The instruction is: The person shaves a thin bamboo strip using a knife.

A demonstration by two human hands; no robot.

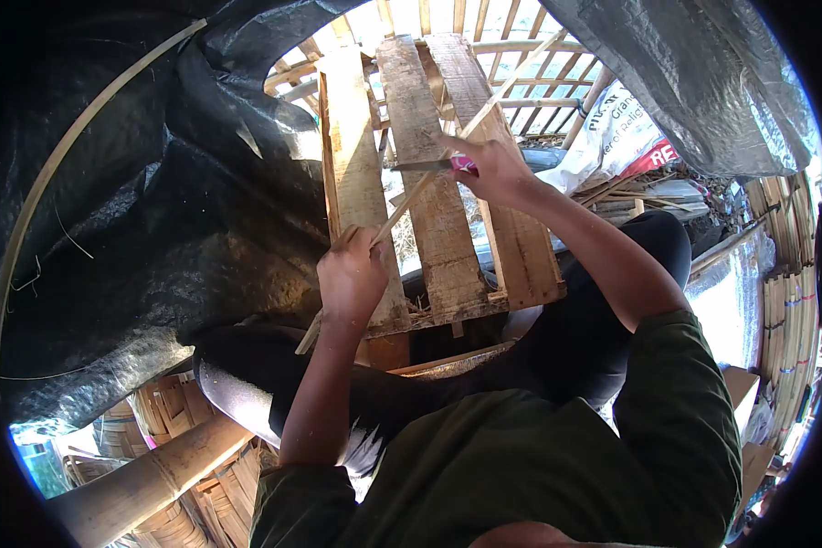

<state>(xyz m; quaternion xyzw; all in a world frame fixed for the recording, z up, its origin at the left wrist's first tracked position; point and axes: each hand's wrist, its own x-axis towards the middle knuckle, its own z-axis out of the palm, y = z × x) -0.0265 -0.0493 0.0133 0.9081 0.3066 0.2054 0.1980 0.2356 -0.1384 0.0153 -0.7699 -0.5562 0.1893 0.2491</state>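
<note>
My left hand (350, 279) is closed around a thin bamboo strip (402, 210), which slants from below that hand up to the far right. My right hand (500, 175) grips a knife (420, 166) by its pink patterned handle. The blade points left and lies across the strip, though whether it touches cannot be made out. Part of the right index finger stretches along the strip beyond the handle. Beneath both hands stands a slatted wooden stand (443, 242) made of rough planks with gaps between them.
Black plastic sheeting (155, 210) hangs on the left, with a curved bamboo strip (59, 155) against it. A thick bamboo pole (160, 470) crosses the lower left. Bundled bamboo strips (788, 320) stack at the right, near a printed white sack (616, 137). My bent legs flank the stand.
</note>
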